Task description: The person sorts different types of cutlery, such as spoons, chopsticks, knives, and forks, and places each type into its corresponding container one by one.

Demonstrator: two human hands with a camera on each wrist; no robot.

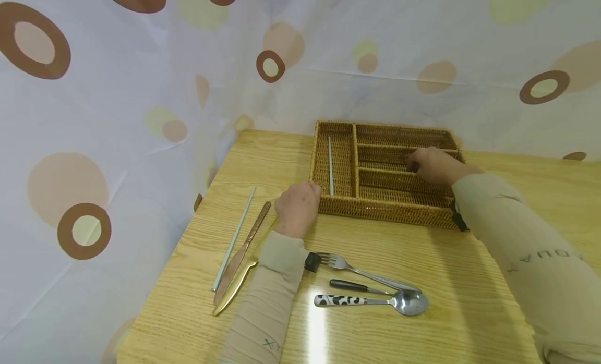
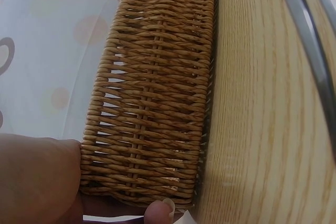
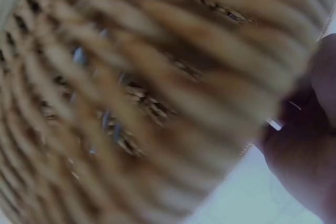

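Observation:
A wicker cutlery tray (image 1: 389,210) with several compartments stands at the back of the table. My left hand (image 1: 298,207) grips its front left corner; in the left wrist view, a fingertip (image 2: 160,212) curls round the tray's end. My right hand (image 1: 434,165) reaches over the right side into a middle compartment with bent fingers. In the right wrist view the tray's blurred wall (image 3: 157,103) covers much of the picture, and a small bright glint shows by the fingers. Whether they hold something is hidden. One thin pale stick like a chopstick (image 1: 331,166) lies in the left compartment.
Left of my left arm lie another pale stick (image 1: 235,239), a copper-coloured knife (image 1: 239,257) and a gold knife (image 1: 237,284). In front are a fork (image 1: 349,267), a black-handled utensil (image 1: 349,286) and a spoon with a cow-print handle (image 1: 340,300). Patterned cloth (image 1: 328,93) hangs behind.

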